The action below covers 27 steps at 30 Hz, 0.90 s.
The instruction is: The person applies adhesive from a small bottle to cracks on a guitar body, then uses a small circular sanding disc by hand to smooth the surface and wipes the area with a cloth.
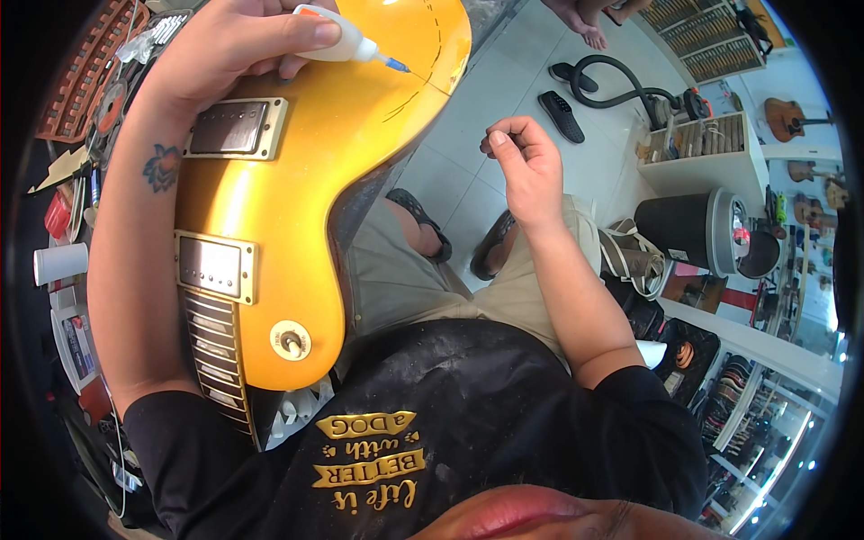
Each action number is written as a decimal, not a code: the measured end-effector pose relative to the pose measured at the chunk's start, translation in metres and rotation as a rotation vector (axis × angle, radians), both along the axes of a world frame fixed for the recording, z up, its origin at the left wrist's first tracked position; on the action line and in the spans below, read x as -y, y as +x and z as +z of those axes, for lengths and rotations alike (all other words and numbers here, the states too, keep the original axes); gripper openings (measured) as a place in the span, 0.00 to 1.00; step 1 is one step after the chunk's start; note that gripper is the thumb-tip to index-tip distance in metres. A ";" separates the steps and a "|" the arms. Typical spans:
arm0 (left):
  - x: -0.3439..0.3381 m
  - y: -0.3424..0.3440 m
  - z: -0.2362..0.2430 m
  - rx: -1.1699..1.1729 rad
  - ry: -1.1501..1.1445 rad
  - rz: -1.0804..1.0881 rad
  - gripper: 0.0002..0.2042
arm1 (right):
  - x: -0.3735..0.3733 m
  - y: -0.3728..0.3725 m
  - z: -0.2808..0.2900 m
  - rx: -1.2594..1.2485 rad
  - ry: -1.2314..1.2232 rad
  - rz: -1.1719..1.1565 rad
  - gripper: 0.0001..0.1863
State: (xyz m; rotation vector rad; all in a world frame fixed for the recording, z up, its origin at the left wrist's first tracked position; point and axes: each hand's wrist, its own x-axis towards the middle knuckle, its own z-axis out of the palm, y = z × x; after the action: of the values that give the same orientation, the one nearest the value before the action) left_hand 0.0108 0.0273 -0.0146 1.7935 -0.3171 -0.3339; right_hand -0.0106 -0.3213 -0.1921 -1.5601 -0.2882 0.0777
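Across the left side lies a gold electric guitar (301, 202) with two cream-framed pickups, a toggle switch (291, 342) and its neck toward me. My left hand (238, 40) is closed around a small white squeeze bottle (337, 40), tilted so that its blue tip (393, 64) points at the body near its edge. The tip is at or just above a thin dark line there; contact I cannot tell. Dark dashed marks run on both sides of that line. My right hand (531, 171) is raised off the guitar over the floor, fingers curled and thumb pressed against them; anything inside is hidden.
At the left are a brown rack (85, 67), a white cup (61, 264) and loose tools. Black shoes (562, 117) and a black hose (621, 67) lie on the tiled floor. A dark bin (679, 229) stands at right. Another person's foot and hand show at the top.
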 end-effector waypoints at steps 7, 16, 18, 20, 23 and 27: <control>-0.004 0.002 0.003 -0.057 0.033 -0.021 0.13 | -0.001 -0.001 0.001 -0.017 0.015 0.000 0.07; 0.005 0.000 -0.004 0.027 -0.002 0.040 0.12 | -0.003 0.001 -0.001 -0.012 0.026 0.010 0.07; 0.006 0.000 -0.003 0.061 -0.025 0.026 0.12 | -0.004 0.000 0.000 -0.014 0.023 0.012 0.07; 0.006 -0.001 0.005 0.012 0.148 0.080 0.12 | -0.006 0.000 0.001 -0.020 0.019 0.011 0.07; 0.024 -0.007 0.017 0.002 0.168 0.132 0.12 | -0.004 0.000 -0.001 -0.016 0.013 0.009 0.07; 0.023 -0.006 0.010 0.015 0.164 0.217 0.10 | -0.006 -0.002 -0.003 -0.020 -0.005 0.009 0.07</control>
State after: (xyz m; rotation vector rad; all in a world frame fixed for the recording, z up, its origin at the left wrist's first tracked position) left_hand 0.0051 0.0042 -0.0047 1.9711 -0.1058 -0.1978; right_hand -0.0123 -0.3149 -0.1951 -1.5625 -0.2795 0.1007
